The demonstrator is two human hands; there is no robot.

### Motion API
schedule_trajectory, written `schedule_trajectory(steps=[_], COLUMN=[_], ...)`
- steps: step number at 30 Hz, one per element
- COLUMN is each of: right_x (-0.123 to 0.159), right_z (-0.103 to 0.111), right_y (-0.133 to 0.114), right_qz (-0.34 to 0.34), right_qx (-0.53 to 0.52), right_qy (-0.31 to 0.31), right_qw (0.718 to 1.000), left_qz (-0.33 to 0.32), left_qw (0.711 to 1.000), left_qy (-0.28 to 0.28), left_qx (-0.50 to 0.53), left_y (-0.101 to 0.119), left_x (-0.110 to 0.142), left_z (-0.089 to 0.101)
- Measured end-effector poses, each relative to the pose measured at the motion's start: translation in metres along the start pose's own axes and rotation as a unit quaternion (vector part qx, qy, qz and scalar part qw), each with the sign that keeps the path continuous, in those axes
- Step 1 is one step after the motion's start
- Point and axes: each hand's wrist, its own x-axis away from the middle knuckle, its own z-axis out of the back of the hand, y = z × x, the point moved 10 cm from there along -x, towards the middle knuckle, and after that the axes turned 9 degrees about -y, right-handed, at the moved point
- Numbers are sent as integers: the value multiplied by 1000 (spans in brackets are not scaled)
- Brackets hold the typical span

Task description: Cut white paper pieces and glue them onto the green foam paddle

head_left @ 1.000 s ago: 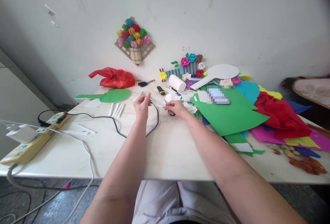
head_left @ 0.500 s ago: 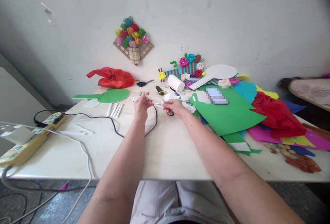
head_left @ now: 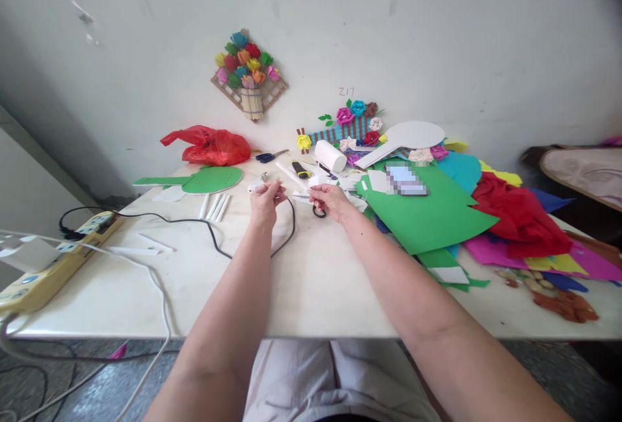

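Note:
My left hand [head_left: 266, 201] is closed over the table, fingertips pinched together; whether something small sits in them cannot be made out. Beside and partly behind it is a white glue gun [head_left: 254, 186] with a metal tip, near a black cord. My right hand [head_left: 330, 198] is closed around a pair of scissors [head_left: 319, 212], its dark handle loop below the fingers and its blades pointing left toward my left hand. Beyond the hands lie a white paper stick [head_left: 290, 172], a yellow-and-black utility knife [head_left: 300, 170] and a white roll [head_left: 331, 157].
Several white sticks [head_left: 215, 207] and a green paddle shape [head_left: 212, 180] lie left, near a red plastic bag [head_left: 208, 145]. A power strip [head_left: 48, 273] with cables runs along the left edge. Green sheets [head_left: 432, 211], a phone [head_left: 407, 180] and red crepe paper [head_left: 522, 218] spread right.
My left hand's fingers have drawn together from a looser pose. The white stick beyond it shows more clearly. My right hand has shifted slightly, and the scissors' blades show more.

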Motion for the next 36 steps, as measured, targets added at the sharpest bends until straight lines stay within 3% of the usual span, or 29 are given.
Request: schedule_trajectory(steps=[5, 8, 21, 30, 36], right_x=[2, -1, 5, 3, 3], right_z=[-4, -5, -22, -15, -12], right_y=[-4, 1, 0, -3, -6], right_qz=[7, -3, -14, 14, 27], right_qx=[-1, 27, 86, 110, 116], right_qy=[9, 1, -46, -33, -30], right_qw=[1000, 1000, 995, 993, 992], left_qz=[59, 73, 16, 31, 65], left_qw=[991, 986, 994, 990, 991], left_qy=[-103, -131, -78, -117, -97], left_qx=[-56, -72, -80, -72, -61], left_y=[-16, -22, -14, -20, -29], left_x=[6, 7, 6, 6, 3], left_z=[-27, -33, -28, -31, -27])
